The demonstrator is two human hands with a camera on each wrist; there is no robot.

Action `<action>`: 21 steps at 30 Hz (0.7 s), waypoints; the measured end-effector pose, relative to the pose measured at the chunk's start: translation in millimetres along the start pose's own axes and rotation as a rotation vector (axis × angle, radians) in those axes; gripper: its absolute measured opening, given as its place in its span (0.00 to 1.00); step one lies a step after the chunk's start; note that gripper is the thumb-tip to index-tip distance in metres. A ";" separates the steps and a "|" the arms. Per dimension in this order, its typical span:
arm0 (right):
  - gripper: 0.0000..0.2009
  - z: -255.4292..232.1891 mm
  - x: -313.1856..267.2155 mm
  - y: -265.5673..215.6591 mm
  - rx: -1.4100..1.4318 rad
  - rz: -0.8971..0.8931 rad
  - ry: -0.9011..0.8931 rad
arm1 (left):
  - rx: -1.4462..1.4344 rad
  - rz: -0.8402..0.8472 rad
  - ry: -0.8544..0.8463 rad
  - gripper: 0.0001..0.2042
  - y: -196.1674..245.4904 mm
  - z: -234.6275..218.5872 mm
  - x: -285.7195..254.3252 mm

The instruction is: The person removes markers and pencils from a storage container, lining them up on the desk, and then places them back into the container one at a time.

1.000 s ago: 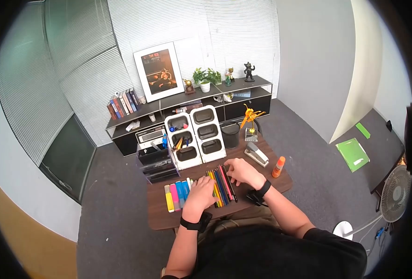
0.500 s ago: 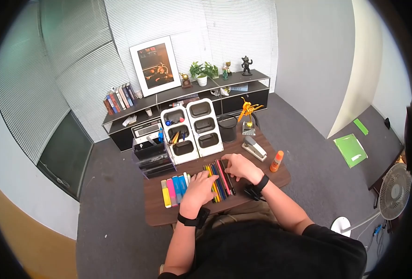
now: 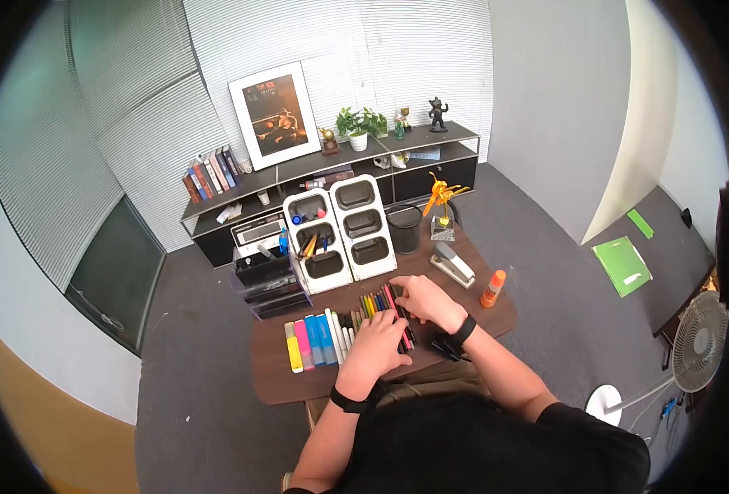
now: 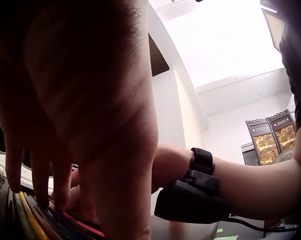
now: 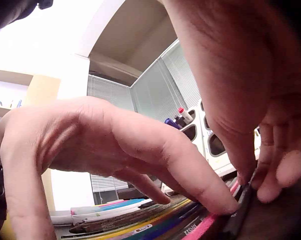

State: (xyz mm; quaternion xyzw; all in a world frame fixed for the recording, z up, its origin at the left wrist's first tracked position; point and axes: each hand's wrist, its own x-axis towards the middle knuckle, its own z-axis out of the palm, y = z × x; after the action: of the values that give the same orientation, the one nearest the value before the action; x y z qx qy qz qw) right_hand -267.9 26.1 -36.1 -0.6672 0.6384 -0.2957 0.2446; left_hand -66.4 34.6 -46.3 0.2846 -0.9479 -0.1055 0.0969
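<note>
Behind the table, toward 12 o'clock, a long dark cabinet (image 3: pixel 434 183) is partly hidden by the white compartment rack (image 3: pixel 373 268). The wooden table (image 3: pixel 274 385) has a rounded edge at 7 o'clock; its near edge is partly covered by the person's arms. The rack stands at 11 o'clock on it, two plastic columns of rounded dark wells, with a dark layered organizer (image 3: pixel 270 290) at 10. A black mesh bin (image 3: pixel 404 236) stands at 12 to 1.

The left hand (image 3: pixel 374 346) lies over the pencils (image 3: pixel 368 305) at the table's middle, covering much of the row; its fingers are apart, tips down on them. The right hand (image 3: pixel 426 303) is at the row's 2 o'clock side, fingers bent, with an outer black pencil (image 5: pixel 240 212) between thumb and fingers in the right wrist view; whether they clamp it, I cannot tell. The pencils lie side by side, slim and straight.

Flat-sided highlighters (image 3: pixel 315 339) lie at 9 o'clock. Bare wood shows between the right hand and the grey stapler (image 3: pixel 453 265) at 2 o'clock, and near the upright orange glue stick (image 3: pixel 493 290) at 3, close to the edge.
</note>
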 end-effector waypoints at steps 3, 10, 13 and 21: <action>0.24 -1.8 -2.8 -2.0 0.037 0.033 -0.015 | 0.018 -0.009 0.044 0.34 0.7 2.6 0.6; 0.24 -1.2 -3.4 -5.3 0.033 0.058 -0.034 | 0.039 -0.033 0.059 0.32 9.6 -0.6 2.6; 0.24 -2.5 -5.5 -9.1 0.035 0.069 -0.050 | 0.056 -0.033 0.075 0.30 10.6 1.6 1.5; 0.23 0.2 -5.6 -8.7 0.043 0.073 -0.038 | 0.063 -0.043 0.068 0.29 13.4 0.4 3.4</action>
State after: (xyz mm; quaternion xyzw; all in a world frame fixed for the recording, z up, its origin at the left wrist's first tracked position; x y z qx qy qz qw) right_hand -261.6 32.3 -30.6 -0.6436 0.6511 -0.2873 0.2817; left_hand -76.2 43.7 -42.8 0.3110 -0.9406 -0.0680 0.1179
